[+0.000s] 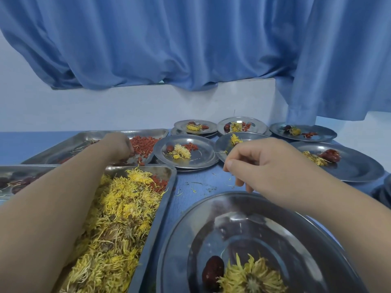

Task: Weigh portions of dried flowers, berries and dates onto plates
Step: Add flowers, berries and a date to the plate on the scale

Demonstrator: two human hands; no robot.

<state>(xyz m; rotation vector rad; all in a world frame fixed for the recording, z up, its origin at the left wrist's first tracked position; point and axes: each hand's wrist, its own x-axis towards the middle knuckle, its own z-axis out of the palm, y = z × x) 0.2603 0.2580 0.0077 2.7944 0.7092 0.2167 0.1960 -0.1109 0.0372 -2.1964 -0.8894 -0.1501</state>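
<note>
A steel tray [167, 182] at the near left is heaped with yellow dried flowers [118, 210]. Behind it a second tray [84, 137] holds red berries [143, 145]; my left hand [117, 146] reaches into them, fingers curled down, and what they grip is hidden. A third tray at the far left edge holds dark dates [19, 182]. My right hand [262, 163] hovers above the blue table, fingers loosely bent, with nothing visible in it. In front of me a large round plate [211, 212] carries one date [212, 272] and a flower [252, 278].
Several round steel plates [203, 159] stand at the back and right, most with a flower, berries and a date; some are stacked. Loose petals lie on the blue table [194, 187]. A white wall and blue curtain [190, 49] close off the back.
</note>
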